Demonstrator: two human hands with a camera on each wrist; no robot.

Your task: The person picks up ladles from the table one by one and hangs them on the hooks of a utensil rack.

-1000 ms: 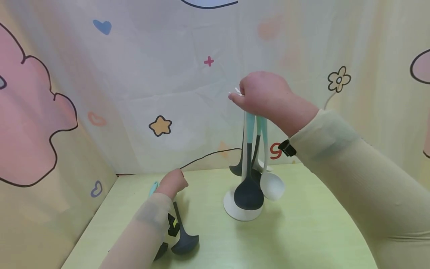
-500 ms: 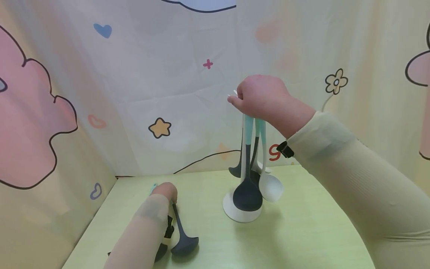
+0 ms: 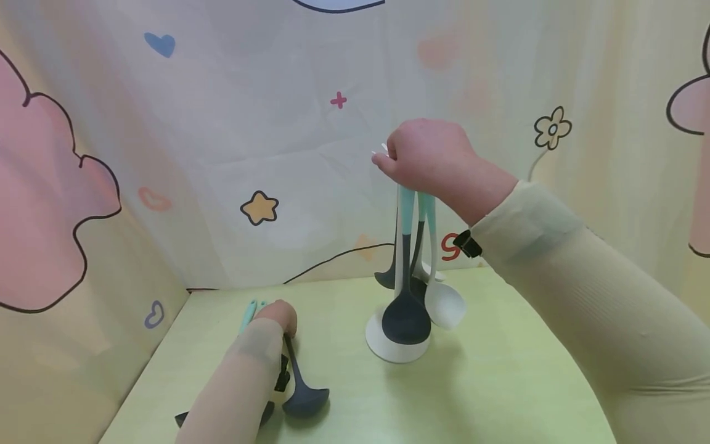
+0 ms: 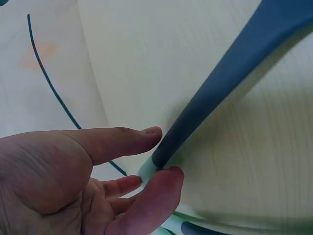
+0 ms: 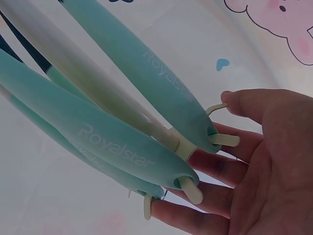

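Note:
My left hand (image 3: pixel 281 317) is over the handle end of a dark ladle (image 3: pixel 306 402) lying on the table. In the left wrist view, thumb and fingers pinch this ladle (image 4: pixel 215 78) where its dark shaft meets the mint grip. My right hand (image 3: pixel 429 151) holds the top of a white utensil stand (image 3: pixel 378 344); in the right wrist view its fingers curl near the hooks around the pole (image 5: pixel 110 88). Mint-handled utensils hang there, among them a black ladle (image 3: pixel 407 317), a white ladle (image 3: pixel 446 305) and a dark utensil (image 3: pixel 385 279) behind.
More utensils lie beside the left forearm, partly hidden by it: mint handles (image 3: pixel 248 316) show beyond the hand and a dark piece (image 3: pixel 182 419) at the near left. The pale table (image 3: pixel 499 382) ends at a printed curtain (image 3: pixel 310 185) behind.
My left hand has come down and slightly left onto the handle of the lying ladle. The ladle lies where it was. My right hand keeps its hold at the stand's top.

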